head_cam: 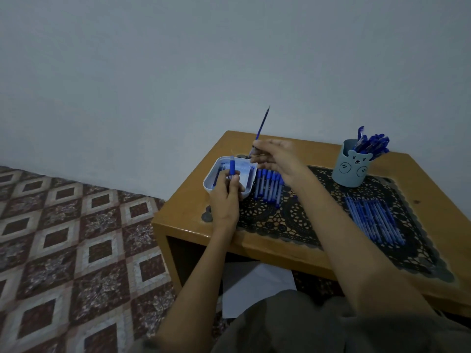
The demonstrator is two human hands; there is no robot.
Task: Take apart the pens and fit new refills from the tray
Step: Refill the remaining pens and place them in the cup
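left grip (pixel 225 197) holds barrel (pixel 232 167) — right grip (pixel 277 159), refill (pixel 262 123)

The desk (pixel 178 220) is orange-brown wood under a glossy varnish that catches light along its front edge. Over it lies a black openwork lace mat (pixel 293 220) — matt and rough-textured. The tray (pixel 212 171) and the bear-faced cup (pixel 351 171) look like smooth pale plastic, the cup matt. The pens (pixel 269 186) at centre have frosted plastic barrels with solid blue caps. At lower left, the floor (pixel 63 238) shows patterned tiles — dull in finish.
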